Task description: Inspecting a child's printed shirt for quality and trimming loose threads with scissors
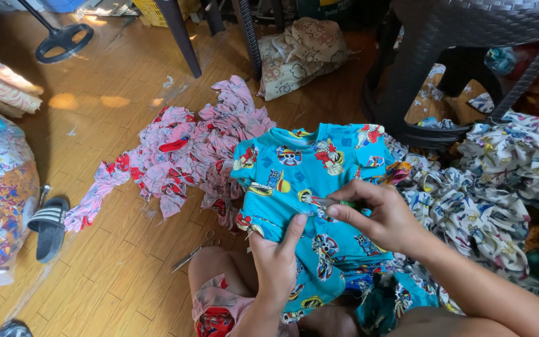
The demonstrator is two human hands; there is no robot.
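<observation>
Left hand (277, 261): grips the turquoise printed shirt (310, 181) at its lower edge, thumb raised.
Right hand (378, 215): pinches a small tool (332, 203) against the shirt fabric.
Scissors (193, 251): lie on the wooden floor (113, 262).
Pink fabric pile (185, 153): just left of the shirt.
Sandal (50, 228): at far left.

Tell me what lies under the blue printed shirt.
Under the blue printed shirt a bare knee and more blue printed cloth show. The shirt covers whatever else lies beneath.
</observation>
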